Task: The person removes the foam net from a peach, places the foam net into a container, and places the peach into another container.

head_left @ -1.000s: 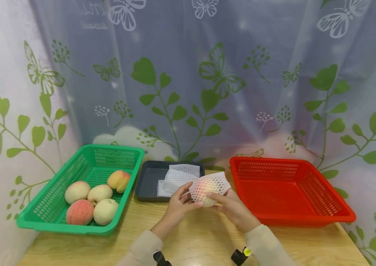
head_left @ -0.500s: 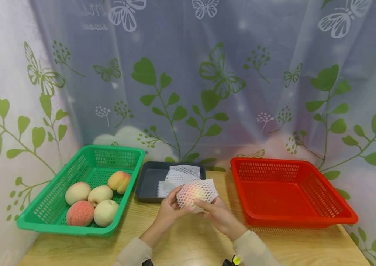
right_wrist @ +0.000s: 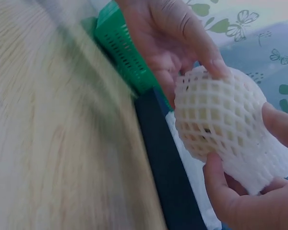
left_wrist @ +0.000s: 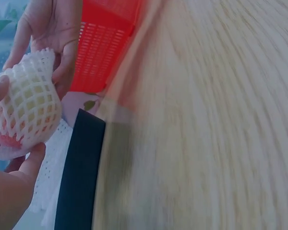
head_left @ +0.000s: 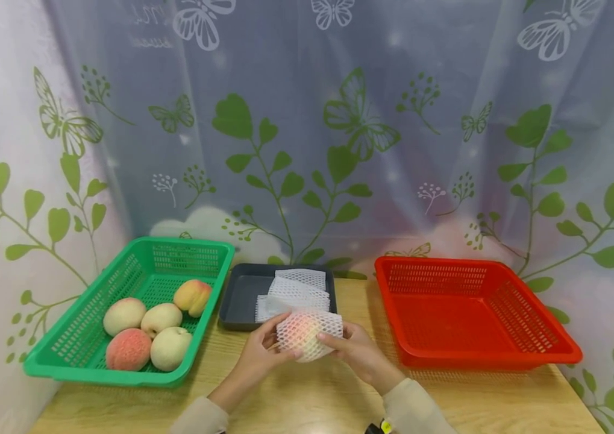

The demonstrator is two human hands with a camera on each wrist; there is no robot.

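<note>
A peach [head_left: 307,334] in a white foam net sleeve [right_wrist: 216,115] is held between both hands above the table's middle. My left hand [head_left: 260,352] grips its left side, thumb below and fingers at the top and behind. From the right, my right hand [head_left: 358,355] pinches the sleeve, its thumb lying on the front of the net. In the left wrist view the net [left_wrist: 29,98] covers most of the fruit, with a reddish patch near the lower end. Behind the hands, several flat foam net sleeves [head_left: 298,289] lie on a dark tray [head_left: 241,301].
At left stands a green basket [head_left: 106,375] with several peaches [head_left: 129,349] inside. A red basket [head_left: 482,355] stands at right. Both rest on a wooden table [head_left: 307,404]. Behind hangs a patterned curtain [head_left: 296,120].
Both hands have moved left and toward the table's front edge, carrying the sleeved peach with them. The baskets and the tray have stayed in place.
</note>
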